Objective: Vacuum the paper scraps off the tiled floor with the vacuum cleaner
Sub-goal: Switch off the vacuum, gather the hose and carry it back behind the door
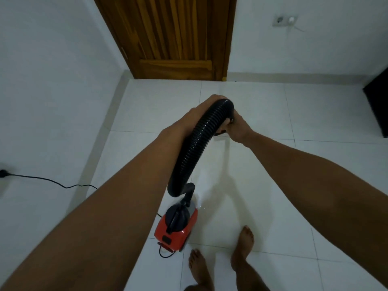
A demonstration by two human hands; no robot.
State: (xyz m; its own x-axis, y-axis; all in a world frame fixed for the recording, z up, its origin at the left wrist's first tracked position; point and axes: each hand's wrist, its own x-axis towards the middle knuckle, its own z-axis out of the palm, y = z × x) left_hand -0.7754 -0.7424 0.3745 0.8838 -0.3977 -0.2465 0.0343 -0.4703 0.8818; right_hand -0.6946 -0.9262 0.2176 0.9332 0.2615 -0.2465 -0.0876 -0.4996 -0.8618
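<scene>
A small red and black vacuum cleaner stands on the white tiled floor just left of my bare feet. Its black ribbed hose arches up from the body to chest height. My left hand grips the far end of the hose from the left. My right hand is closed on the same end from the right, on a black part I cannot make out. The hose mouth is hidden behind my hands. No paper scraps show on the visible tiles.
A wooden door is shut at the far wall. The vacuum's black power cord runs along the left wall to a plug. A wall socket sits at the far right. A dark object stands at the right edge.
</scene>
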